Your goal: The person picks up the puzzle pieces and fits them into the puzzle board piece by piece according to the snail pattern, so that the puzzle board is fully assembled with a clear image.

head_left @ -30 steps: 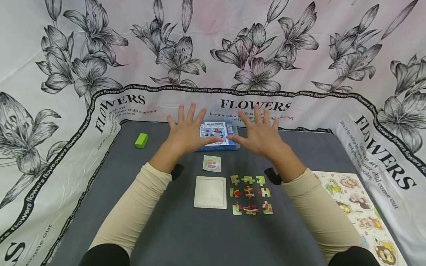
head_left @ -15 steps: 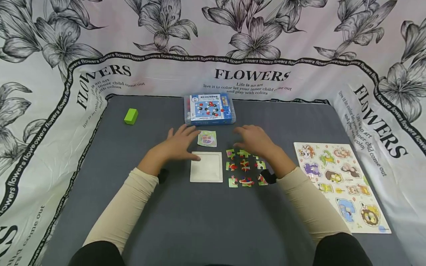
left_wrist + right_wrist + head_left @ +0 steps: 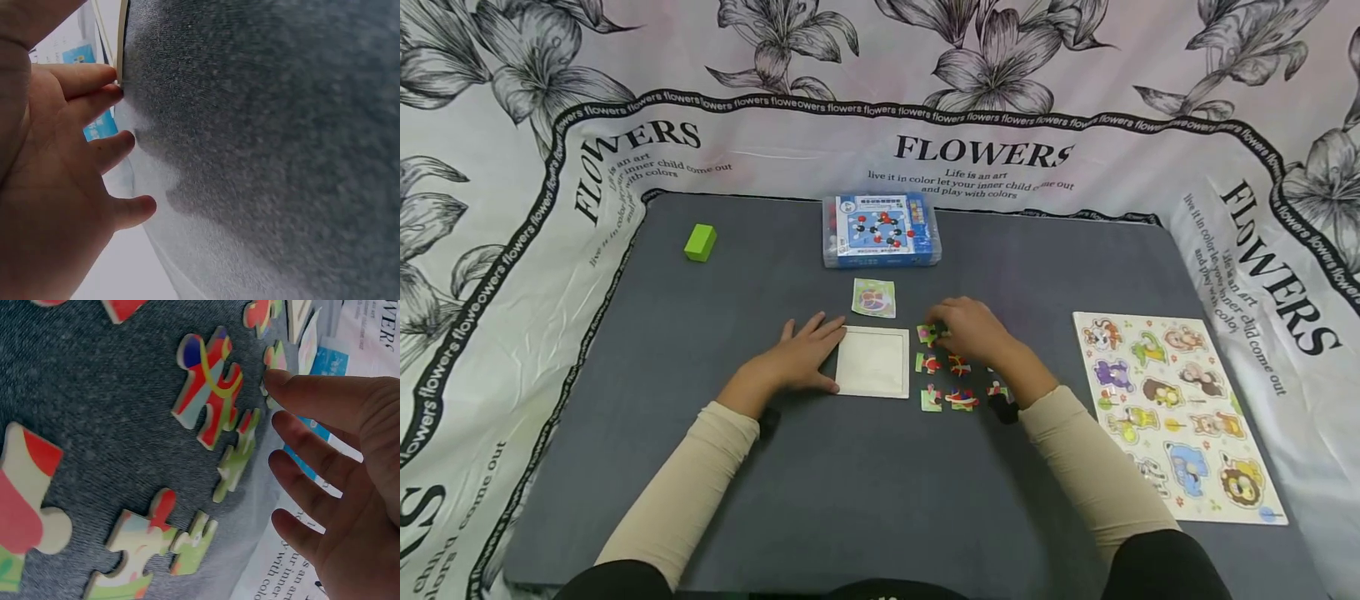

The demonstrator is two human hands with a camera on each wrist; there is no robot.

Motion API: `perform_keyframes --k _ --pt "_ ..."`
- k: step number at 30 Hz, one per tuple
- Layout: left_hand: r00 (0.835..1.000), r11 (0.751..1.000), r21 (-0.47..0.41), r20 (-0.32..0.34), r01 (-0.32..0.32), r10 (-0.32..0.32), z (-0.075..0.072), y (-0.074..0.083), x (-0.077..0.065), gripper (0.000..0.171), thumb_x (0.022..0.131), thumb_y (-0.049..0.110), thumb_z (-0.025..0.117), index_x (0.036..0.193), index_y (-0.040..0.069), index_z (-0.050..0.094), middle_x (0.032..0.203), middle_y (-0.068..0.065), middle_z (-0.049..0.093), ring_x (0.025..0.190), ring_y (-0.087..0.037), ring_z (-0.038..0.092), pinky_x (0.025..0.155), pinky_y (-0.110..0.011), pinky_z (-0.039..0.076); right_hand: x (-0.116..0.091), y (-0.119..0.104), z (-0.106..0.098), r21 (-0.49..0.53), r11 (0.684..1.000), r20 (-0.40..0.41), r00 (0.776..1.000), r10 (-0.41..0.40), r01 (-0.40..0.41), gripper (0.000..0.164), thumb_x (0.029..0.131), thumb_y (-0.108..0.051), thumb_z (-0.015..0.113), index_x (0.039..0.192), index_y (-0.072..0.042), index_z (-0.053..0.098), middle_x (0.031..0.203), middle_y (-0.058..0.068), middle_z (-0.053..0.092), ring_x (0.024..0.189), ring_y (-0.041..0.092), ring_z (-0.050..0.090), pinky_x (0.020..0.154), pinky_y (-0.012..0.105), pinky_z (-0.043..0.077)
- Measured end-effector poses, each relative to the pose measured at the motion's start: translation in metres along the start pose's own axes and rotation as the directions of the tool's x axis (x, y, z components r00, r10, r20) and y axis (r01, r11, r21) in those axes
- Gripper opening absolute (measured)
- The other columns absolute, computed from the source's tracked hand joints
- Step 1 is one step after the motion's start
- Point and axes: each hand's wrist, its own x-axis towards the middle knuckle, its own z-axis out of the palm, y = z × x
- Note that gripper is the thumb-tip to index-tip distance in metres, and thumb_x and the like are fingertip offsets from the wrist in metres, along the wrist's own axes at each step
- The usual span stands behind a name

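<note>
A pale square puzzle tray (image 3: pixel 872 362) lies flat on the grey table. My left hand (image 3: pixel 797 358) rests at its left side, fingers spread; two fingertips meet the tray edge in the left wrist view. Right of the tray, several jigsaw pieces (image 3: pixel 958 364) are laid out in rows. My right hand (image 3: pixel 976 335) is over the back row, fingers slightly bent. In the right wrist view its thumb tip overlaps a small green piece (image 3: pixel 275 362), apart from the other fingers. A red and blue piece (image 3: pixel 212 387) lies nearer. From the head, this hand hides some right-hand pieces.
Behind the tray lies a small picture card (image 3: pixel 874 298). Farther back stands a blue-labelled plastic box (image 3: pixel 882 231). A green block (image 3: pixel 701 242) sits at the back left. An animal puzzle board (image 3: pixel 1183 417) lies on the right. Flower-printed cloth (image 3: pixel 985 154) borders the table.
Both hands came down from above the table, the left to the tray's left edge, the right to the back row of pieces. The head view tilted downward.
</note>
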Motion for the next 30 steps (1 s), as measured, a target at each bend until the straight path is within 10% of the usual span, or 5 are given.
perform_keyframes --k 15,23,30 --pt "0.999 0.999 -0.015 0.000 0.037 -0.037 -0.002 -0.003 0.004 0.093 0.073 0.049 0.069 0.145 0.018 0.020 0.153 -0.002 0.004 0.139 -0.028 -0.001 0.101 -0.064 0.006 0.008 -0.001 0.004 0.041 0.999 -0.015 1.000 0.000 0.000 0.031 0.078 -0.019 0.071 0.107 -0.012 0.063 0.104 0.003 0.063 0.099 0.023 0.055 0.087 0.045 0.041" --pt "0.999 0.999 0.008 0.014 0.041 -0.041 -0.002 -0.004 0.007 0.093 0.073 0.052 0.068 0.145 0.019 0.019 0.153 -0.001 0.004 0.139 -0.027 -0.001 0.101 -0.064 0.008 0.027 -0.043 0.012 0.030 0.975 -0.097 0.972 -0.215 0.219 0.028 0.077 -0.020 0.072 0.103 -0.011 0.068 0.100 0.004 0.065 0.092 0.022 0.058 0.084 0.041 0.044" --pt "0.999 0.999 0.029 0.022 0.044 -0.045 -0.003 -0.004 0.006 0.093 0.073 0.053 0.067 0.145 0.019 0.020 0.152 -0.001 0.004 0.139 -0.026 -0.001 0.101 -0.063 0.011 0.043 -0.062 0.031 0.001 0.969 -0.114 0.962 -0.246 0.248 0.023 0.078 -0.024 0.071 0.099 -0.017 0.070 0.097 0.000 0.064 0.092 0.020 0.058 0.085 0.042 0.043"
